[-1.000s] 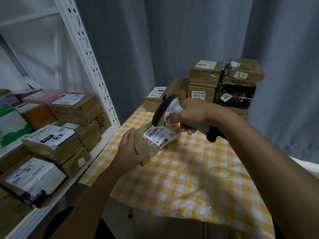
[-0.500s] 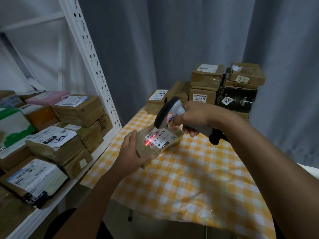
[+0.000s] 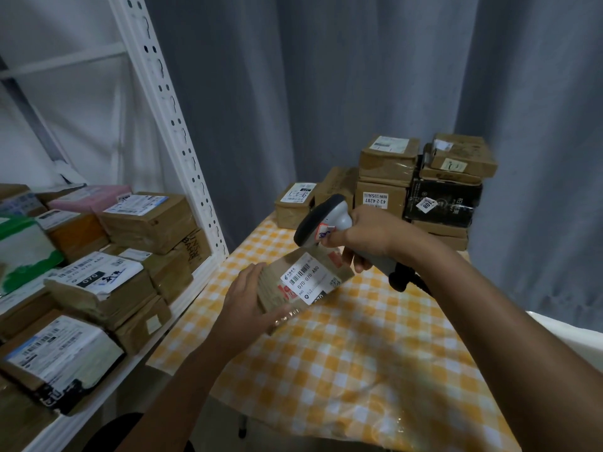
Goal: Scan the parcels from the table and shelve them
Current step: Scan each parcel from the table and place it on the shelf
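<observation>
The surface (image 3: 375,370) wears a cloth checked in yellow-orange and white. The parcel (image 3: 303,282) at frame centre is brown cardboard with a white label printed in black bars and a red patch at its edge. The scanner (image 3: 329,220) above it is light grey with a dark grey head and a small red-and-white sticker. In the stack (image 3: 421,184) at upper right, brown boxes surround one black box (image 3: 443,200) with a white tag. On the white shelf (image 3: 182,177) at left — brown parcels, one pink (image 3: 91,197), one orange (image 3: 78,234), one green and white (image 3: 23,249). The curtain (image 3: 326,76) behind is grey-blue.
</observation>
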Demonstrator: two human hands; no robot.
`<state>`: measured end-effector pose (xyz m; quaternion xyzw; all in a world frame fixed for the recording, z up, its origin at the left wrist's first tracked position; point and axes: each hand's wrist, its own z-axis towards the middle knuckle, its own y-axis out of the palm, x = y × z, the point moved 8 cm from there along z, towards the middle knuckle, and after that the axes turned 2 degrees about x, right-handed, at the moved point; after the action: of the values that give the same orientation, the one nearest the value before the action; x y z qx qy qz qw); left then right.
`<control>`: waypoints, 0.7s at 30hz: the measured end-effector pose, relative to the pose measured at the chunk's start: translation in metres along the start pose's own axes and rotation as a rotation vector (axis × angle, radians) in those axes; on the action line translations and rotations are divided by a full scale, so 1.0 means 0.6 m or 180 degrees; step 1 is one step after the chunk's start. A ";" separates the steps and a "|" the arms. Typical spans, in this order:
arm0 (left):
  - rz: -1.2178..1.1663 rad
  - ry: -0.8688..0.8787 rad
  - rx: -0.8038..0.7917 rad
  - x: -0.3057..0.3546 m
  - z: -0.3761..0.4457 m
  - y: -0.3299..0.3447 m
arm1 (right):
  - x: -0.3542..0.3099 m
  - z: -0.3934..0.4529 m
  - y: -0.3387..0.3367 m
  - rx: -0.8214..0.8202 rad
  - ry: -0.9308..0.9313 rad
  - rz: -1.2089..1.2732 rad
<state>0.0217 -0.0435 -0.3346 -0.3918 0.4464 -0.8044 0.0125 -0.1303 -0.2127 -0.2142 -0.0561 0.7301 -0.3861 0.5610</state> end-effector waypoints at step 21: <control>-0.0693 -0.0796 -0.0871 0.027 -0.006 -0.025 | -0.017 -0.027 0.000 0.0962 -0.0352 -0.0140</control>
<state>0.0129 -0.0377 -0.3149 -0.5325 0.5015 -0.6780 -0.0725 -0.1403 -0.1993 -0.2050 -0.0083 0.6302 -0.5000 0.5939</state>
